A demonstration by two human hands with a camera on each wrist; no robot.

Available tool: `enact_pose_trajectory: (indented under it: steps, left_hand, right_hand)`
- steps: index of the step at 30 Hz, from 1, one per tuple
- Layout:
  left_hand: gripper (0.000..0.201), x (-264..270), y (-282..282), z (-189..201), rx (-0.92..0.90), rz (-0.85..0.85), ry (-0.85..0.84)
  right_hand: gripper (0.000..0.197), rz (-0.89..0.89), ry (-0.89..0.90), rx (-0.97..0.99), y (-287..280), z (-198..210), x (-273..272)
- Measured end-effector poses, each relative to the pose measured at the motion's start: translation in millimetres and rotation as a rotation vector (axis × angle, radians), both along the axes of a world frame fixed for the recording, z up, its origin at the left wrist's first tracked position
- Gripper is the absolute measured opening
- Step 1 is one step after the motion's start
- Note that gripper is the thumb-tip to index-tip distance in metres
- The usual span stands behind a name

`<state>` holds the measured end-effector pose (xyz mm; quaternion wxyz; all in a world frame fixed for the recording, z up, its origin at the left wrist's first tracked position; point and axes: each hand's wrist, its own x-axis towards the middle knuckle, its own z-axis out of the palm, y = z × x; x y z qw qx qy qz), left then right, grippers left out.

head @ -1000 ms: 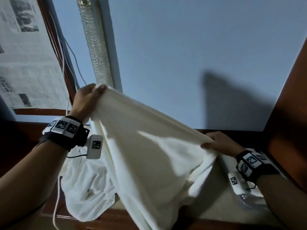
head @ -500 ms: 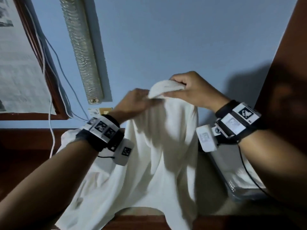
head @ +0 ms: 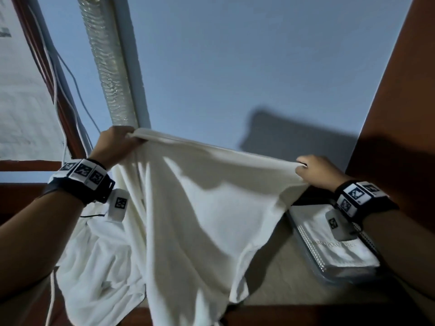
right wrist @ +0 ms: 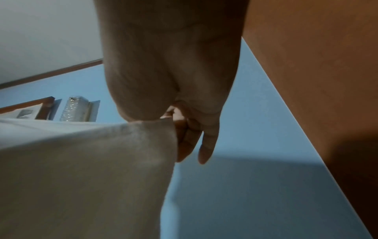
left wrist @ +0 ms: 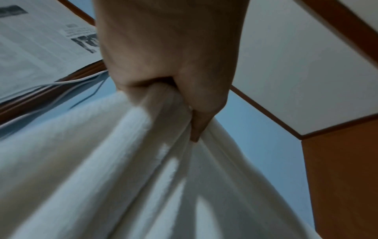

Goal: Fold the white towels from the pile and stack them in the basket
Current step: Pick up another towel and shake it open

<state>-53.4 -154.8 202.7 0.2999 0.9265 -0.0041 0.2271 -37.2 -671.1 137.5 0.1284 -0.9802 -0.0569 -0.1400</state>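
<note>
1. Left hand (head: 115, 147): fingers curled tight round a bunched upper corner of the white towel (head: 200, 208), held high, up against the wall. In the left wrist view, several pleats of cloth gathered in the fist (left wrist: 169, 90).
2. Right hand (head: 317, 171): thumb and forefinger pinching the opposite upper corner, other fingers hanging loosely below; lower than the left and nearer the right side. Confirmed in the right wrist view, with just the corner of cloth caught at the thumb (right wrist: 163, 119).
3. Towel: stretched taut between the two grips, top edge sloping down from left to right, the rest hanging free and wrinkled over the bench (head: 277, 267), lower hem draping toward the near edge.
4. Pile (head: 98, 262): more white cloth heaped at the bench's left end, under and behind the hanging sheet, touching it.
5. Basket (head: 315, 257): at the right end of the bench, directly under the right wrist, already holding a folded towel (head: 341, 248) with faint lettering.
6. Key relation: long axis running hand to hand, across the body; probably a fold bringing one held corner over to the other. Right hand nearer the basket, so likely the one to set the folded piece down.
7. Risk: uneven top edge and the left corner's bunching likely to give a crooked fold unless levelled first.
</note>
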Motion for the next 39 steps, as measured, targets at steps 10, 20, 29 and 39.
enact_pose_trajectory:
  steps: [10,20,29,39]
  left_hand:
    - [0.037,8.9,18.5,-18.8,-0.053,0.091,0.011]
    - [0.045,-17.7,-79.6,7.2,-0.341,-0.338,0.213]
    - [0.025,-53.8,-146.0,49.1,-0.162,-0.755,0.048]
    - [0.015,-43.6,-109.0,-57.4,-0.072,-0.494,0.463]
  right_hand:
    - [0.013,-0.059,-0.038,-0.001,-21.9,5.4,8.4]
    - [0.038,0.181,-0.306,0.674,54.9,43.6,-11.4]
    - [0.047,0.503,-0.009,0.225,149.7,63.2,-58.2]
    - [0.055,0.147,-0.44,0.455,68.6,102.1,-31.8]
